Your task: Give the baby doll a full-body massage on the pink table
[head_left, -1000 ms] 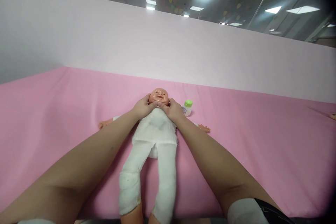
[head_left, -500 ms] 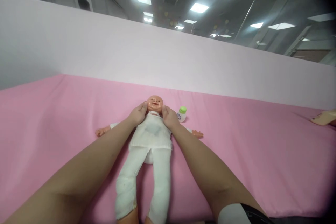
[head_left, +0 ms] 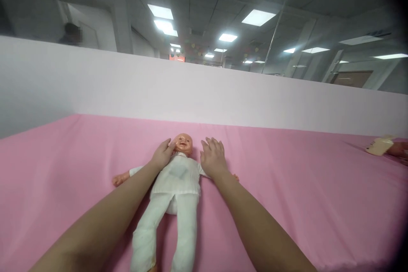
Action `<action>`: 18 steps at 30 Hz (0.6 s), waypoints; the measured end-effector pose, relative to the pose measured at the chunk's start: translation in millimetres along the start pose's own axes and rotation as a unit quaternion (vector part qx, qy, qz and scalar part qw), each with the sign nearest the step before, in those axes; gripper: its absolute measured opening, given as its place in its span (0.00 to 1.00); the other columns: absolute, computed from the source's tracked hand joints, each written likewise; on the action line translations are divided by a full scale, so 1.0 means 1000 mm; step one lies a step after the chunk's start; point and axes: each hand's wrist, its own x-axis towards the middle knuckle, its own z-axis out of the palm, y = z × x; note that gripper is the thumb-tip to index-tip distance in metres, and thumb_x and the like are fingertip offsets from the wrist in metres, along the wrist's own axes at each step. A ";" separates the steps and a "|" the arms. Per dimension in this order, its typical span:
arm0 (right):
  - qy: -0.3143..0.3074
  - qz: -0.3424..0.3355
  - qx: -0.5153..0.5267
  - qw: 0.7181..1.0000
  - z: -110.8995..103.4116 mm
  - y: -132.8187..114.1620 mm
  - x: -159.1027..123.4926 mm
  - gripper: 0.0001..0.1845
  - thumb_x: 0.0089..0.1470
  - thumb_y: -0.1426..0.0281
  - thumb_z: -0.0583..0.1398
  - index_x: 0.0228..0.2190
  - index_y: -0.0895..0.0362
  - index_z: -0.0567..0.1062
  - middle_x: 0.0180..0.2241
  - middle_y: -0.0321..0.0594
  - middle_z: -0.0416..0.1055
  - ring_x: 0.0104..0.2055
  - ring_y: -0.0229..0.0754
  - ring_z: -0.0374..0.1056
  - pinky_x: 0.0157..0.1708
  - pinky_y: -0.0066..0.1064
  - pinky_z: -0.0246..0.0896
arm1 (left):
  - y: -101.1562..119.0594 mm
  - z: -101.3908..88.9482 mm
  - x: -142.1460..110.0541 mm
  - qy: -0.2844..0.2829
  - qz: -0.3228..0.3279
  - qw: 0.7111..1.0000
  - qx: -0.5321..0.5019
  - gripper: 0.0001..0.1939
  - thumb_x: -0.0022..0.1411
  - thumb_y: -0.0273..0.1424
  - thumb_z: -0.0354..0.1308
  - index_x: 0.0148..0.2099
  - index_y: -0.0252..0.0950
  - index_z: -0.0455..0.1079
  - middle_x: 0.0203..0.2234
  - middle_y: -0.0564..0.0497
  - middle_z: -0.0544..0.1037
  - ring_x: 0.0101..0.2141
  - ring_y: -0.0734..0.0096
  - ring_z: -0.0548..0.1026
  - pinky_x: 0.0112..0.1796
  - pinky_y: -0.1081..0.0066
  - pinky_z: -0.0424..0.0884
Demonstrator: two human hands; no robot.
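Observation:
A baby doll (head_left: 175,182) in white cloth clothes lies on its back, arms out to the sides, its bare head (head_left: 184,142) toward the wall. My left hand (head_left: 162,154) rests along the side of the doll's head, fingers stretched and thumb near its cheek. Apart from the head on the other side is my right hand (head_left: 214,156), its fingers spread, above the doll's outstretched arm. The small bottle with the green cap does not show now; the right hand covers the spot where it stood.
Pink cloth (head_left: 287,187) covers the surface under the doll. A white padded wall (head_left: 191,93) runs along the back, with glass above it. At the far right edge lies another doll-like foot or limb (head_left: 380,145), partly cut off. A person (head_left: 72,34) shows behind the glass.
My right hand has left the doll's cheek and moved right, its fingers spreading. My left hand stays at the head. The bottle has gone from sight, and the camera view has tilted up.

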 end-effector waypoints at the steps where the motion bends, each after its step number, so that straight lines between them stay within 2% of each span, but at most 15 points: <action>1: -0.002 0.016 -0.014 1.000 0.000 0.005 0.002 0.29 0.66 0.67 0.53 0.65 0.60 0.66 0.70 0.50 0.56 0.73 0.60 0.44 0.72 0.55 0.29 | 0.006 -0.001 -0.002 0.013 0.008 1.000 0.005 0.37 0.65 0.54 0.53 0.63 0.30 0.69 0.64 0.33 0.69 0.65 0.42 0.64 0.65 0.49 0.57; 4: -0.051 0.051 -0.009 0.997 0.009 0.017 0.006 0.36 0.62 0.68 0.56 0.69 0.64 0.59 0.73 0.52 0.48 0.75 0.61 0.41 0.72 0.52 0.37 | 0.035 0.001 -0.012 0.022 0.051 0.998 0.003 0.36 0.63 0.48 0.60 0.66 0.33 0.66 0.69 0.37 0.61 0.70 0.47 0.54 0.70 0.52 0.46; 6: -0.072 0.056 0.007 0.996 0.016 0.022 0.008 0.37 0.62 0.69 0.54 0.69 0.68 0.58 0.73 0.55 0.49 0.75 0.59 0.43 0.72 0.47 0.40 | 0.057 0.014 -0.017 -0.005 0.059 0.998 -0.029 0.33 0.62 0.45 0.61 0.66 0.39 0.67 0.69 0.43 0.63 0.69 0.52 0.57 0.70 0.57 0.48; 8: -0.073 0.054 0.016 0.996 0.021 0.025 0.008 0.36 0.61 0.72 0.53 0.68 0.70 0.59 0.72 0.55 0.52 0.74 0.57 0.46 0.72 0.44 0.41 | 0.078 0.034 -0.020 -0.054 0.024 0.996 -0.074 0.28 0.61 0.45 0.64 0.62 0.44 0.71 0.62 0.46 0.71 0.63 0.55 0.67 0.65 0.60 0.59; 10: -0.067 0.053 0.019 0.996 0.021 0.027 0.007 0.35 0.60 0.74 0.52 0.68 0.70 0.60 0.71 0.54 0.55 0.73 0.56 0.48 0.72 0.42 0.41 | 0.093 0.060 -0.019 -0.074 -0.042 0.990 -0.112 0.23 0.62 0.46 0.62 0.56 0.42 0.73 0.54 0.44 0.76 0.55 0.55 0.74 0.58 0.60 0.68; 12: -0.066 0.050 0.018 0.996 0.018 0.029 0.007 0.36 0.58 0.75 0.53 0.67 0.69 0.62 0.70 0.52 0.57 0.72 0.55 0.50 0.72 0.41 0.43 | 0.102 0.085 -0.015 -0.105 -0.142 0.972 -0.156 0.21 0.65 0.49 0.58 0.48 0.37 0.73 0.42 0.40 0.78 0.42 0.55 0.78 0.45 0.59 0.75; 15: -0.076 0.045 0.024 0.996 0.014 0.031 0.007 0.39 0.55 0.75 0.55 0.68 0.68 0.62 0.70 0.50 0.57 0.72 0.56 0.51 0.72 0.42 0.45 | 0.104 0.112 -0.007 -0.127 -0.268 0.931 -0.214 0.22 0.68 0.51 0.52 0.42 0.35 0.67 0.30 0.44 0.73 0.26 0.63 0.74 0.29 0.64 0.72; 18: -0.088 0.047 0.041 0.994 0.013 0.031 0.009 0.40 0.54 0.72 0.56 0.68 0.67 0.62 0.70 0.50 0.57 0.72 0.59 0.50 0.71 0.45 0.46 | 0.099 0.122 0.000 -0.134 -0.333 0.896 -0.262 0.21 0.69 0.50 0.48 0.40 0.37 0.63 0.24 0.52 0.67 0.21 0.68 0.67 0.23 0.69 0.64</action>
